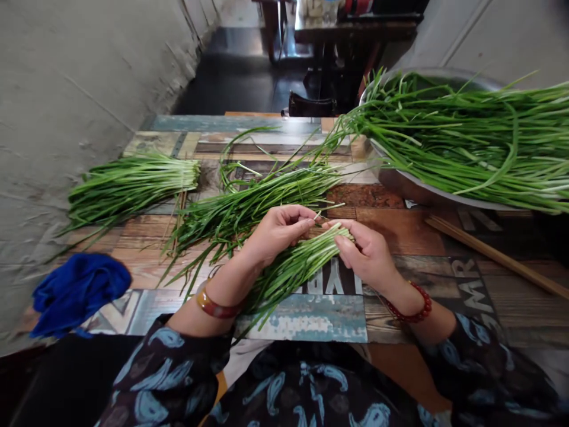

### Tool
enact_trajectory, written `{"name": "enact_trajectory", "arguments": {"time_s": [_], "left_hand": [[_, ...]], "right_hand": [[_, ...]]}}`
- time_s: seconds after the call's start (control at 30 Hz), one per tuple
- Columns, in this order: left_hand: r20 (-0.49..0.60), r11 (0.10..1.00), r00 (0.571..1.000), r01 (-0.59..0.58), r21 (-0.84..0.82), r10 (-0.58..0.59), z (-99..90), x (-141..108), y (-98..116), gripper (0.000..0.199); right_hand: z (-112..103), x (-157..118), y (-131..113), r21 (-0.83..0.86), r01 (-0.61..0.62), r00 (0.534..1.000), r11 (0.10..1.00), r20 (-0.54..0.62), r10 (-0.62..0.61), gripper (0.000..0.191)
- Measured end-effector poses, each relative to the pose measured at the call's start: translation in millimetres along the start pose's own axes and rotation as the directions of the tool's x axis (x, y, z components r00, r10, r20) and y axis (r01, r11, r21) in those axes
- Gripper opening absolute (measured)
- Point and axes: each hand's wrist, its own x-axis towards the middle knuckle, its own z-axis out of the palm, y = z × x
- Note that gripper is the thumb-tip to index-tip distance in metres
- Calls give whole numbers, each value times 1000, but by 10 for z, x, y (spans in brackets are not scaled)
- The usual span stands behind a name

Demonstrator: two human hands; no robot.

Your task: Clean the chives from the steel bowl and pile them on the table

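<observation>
A bunch of garlic chives [296,264] lies slanted across the table right in front of me, its pale cut ends toward the right. Those pale ends are gripped between the thumb and fingers of my right hand [367,252]. Just above the bunch, my left hand [280,234] is closed in a pinch, with a thin pale chive stalk at its fingertips. Behind both hands spreads a looser pile of chives [267,198]. Farther left rests a neat chive bundle [142,178] with its white ends lined up.
A large metal bowl [409,181] heaped with long chives [462,136] stands at the right. Near it lies a wooden stick [493,252]. A crumpled blue cloth [82,284] is at the table's left front, close to the wall [89,77]. Another table [355,29] stands beyond.
</observation>
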Motion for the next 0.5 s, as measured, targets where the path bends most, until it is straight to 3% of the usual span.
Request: {"name": "enact_trajectory", "arguments": {"time_s": [0.5], "left_hand": [[-70,1000,998,0,-27,-2,106,10,-2,23]], "right_hand": [[-41,53,146,32,-52,997,998,57,50,24]]}}
